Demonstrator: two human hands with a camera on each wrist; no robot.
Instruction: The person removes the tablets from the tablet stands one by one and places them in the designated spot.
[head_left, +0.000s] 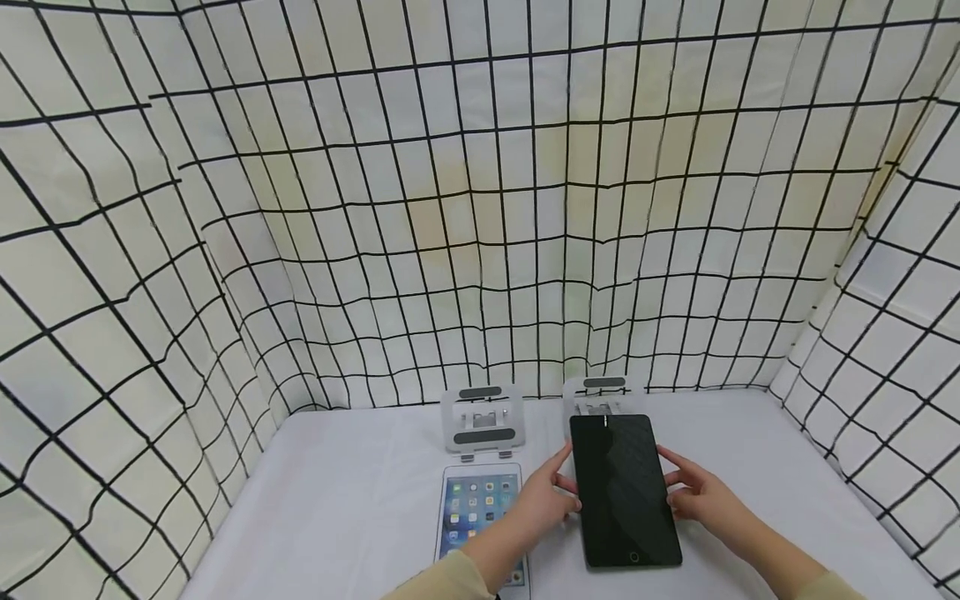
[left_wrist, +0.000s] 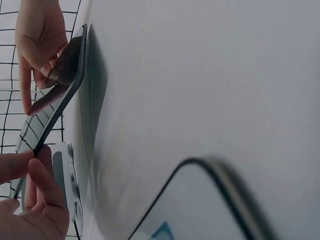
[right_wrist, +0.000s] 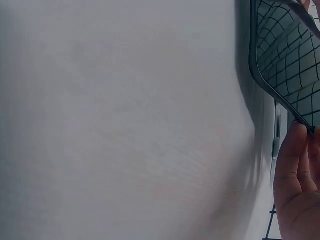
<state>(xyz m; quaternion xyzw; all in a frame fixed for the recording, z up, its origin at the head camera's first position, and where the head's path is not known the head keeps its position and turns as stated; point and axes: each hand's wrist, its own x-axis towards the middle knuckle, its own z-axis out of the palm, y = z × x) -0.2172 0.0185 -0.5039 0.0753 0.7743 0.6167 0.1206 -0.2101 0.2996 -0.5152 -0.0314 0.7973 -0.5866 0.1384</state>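
A black tablet (head_left: 626,492) with a dark screen is raised off the white table at its far end, tilted. My left hand (head_left: 546,497) pinches its left edge, and my right hand (head_left: 701,498) pinches its right edge. The left wrist view shows the left hand (left_wrist: 37,200) with fingers and thumb on the tablet's (left_wrist: 62,100) rim. In the right wrist view the right hand (right_wrist: 300,185) grips the other edge. Just beyond the tablet is a white stand (head_left: 602,396), partly hidden by it.
A white tablet (head_left: 480,500) with a lit screen of app icons lies left of the black one, partly under my left forearm. Behind it stands a second white stand (head_left: 483,421) with grey pads. Netted white walls (head_left: 480,250) enclose the table (head_left: 337,500).
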